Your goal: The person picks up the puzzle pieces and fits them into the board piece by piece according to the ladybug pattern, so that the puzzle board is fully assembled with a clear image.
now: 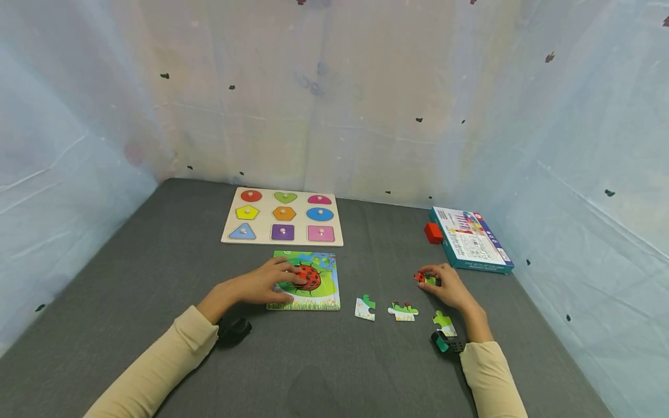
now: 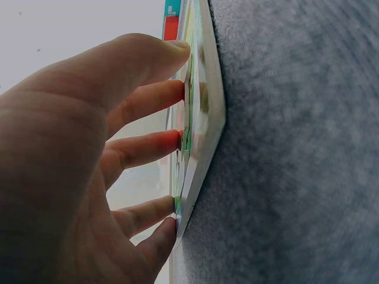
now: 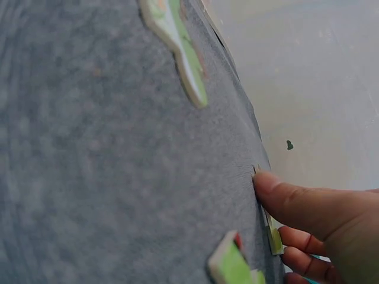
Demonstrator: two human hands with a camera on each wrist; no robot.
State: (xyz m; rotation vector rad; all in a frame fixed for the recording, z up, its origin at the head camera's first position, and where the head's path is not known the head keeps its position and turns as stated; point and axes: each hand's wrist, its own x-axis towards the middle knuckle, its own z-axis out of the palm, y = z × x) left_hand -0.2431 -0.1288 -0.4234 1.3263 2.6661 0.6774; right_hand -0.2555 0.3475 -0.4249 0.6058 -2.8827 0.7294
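A square ladybug jigsaw puzzle (image 1: pixel 324 296) lies on the grey cloth, and my left hand (image 1: pixel 266 283) rests on it. In the left wrist view the spread fingertips touch the puzzle's face, with the thumb (image 2: pixel 148 56) at its near edge. Off to the right, my right hand (image 1: pixel 445 284) pinches a red and green puzzle piece (image 1: pixel 430 280) between thumb and fingers, low at the cloth. Three loose puzzle pieces lie nearby: a corner-like piece (image 1: pixel 364 308), a green and white piece (image 1: pixel 403 312), and another (image 1: pixel 444 323) by the right wrist.
Behind the puzzle lies a wooden shape board (image 1: pixel 263 216) with several coloured knobbed shapes. A red block (image 1: pixel 433 233) touches or nearly touches a teal-edged box (image 1: pixel 475 241) at the back right. Pale sheeting (image 1: pixel 334 116) hangs around the table.
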